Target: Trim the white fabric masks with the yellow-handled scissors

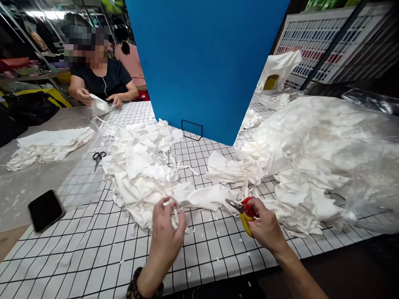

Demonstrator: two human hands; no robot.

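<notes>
My right hand is closed round a pair of scissors with red and yellow handles. Their blades point left, slightly apart, over a white cloth piece. To the left, my left hand curls its fingers on a thin white cloth strip at the near edge of a heap of white cloth pieces. A dark beaded bracelet sits on that wrist. Small white scraps are scattered on the checked tablecloth between and below my hands.
A tall blue board stands across the table. On the right bulges a clear plastic bag of white pieces. Leftward lie a phone, black scissors and a stacked cloth pile. A co-worker handles white cloth opposite.
</notes>
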